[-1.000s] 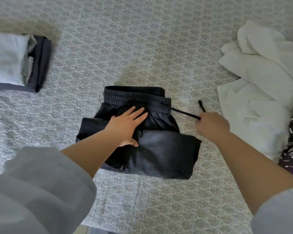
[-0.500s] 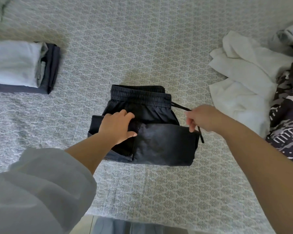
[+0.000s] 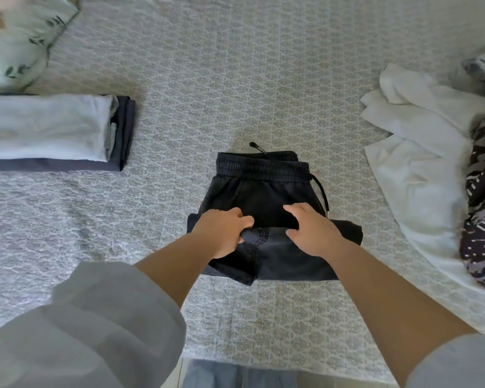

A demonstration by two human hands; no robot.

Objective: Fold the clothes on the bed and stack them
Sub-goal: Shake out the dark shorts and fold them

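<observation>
- The black shorts (image 3: 266, 208) lie on the bed (image 3: 263, 79), partly folded, with the waistband on the far side from the grip.
- The left hand (image 3: 221, 235) has its fingers curled round the folded edge of the shorts, so its grip holds the cloth.
- The right hand (image 3: 311, 231) sits just beside the left hand on the same edge. Its fingers curl over the fold, and it seems to hold the cloth too.
- Both hands hold the near fold, likely to lift it and fold it over toward the waistband.
- The drawstring (image 3: 321, 196) hangs loose past the right hand. It may need tucking in.
- Far off to the left of the grip is the stack of folded clothes (image 3: 53, 133). The shorts will likely go on top of it.
- To the right of the grip lie a white shirt (image 3: 412, 141) and a patterned cloth (image 3: 482, 197), not folded yet.
</observation>
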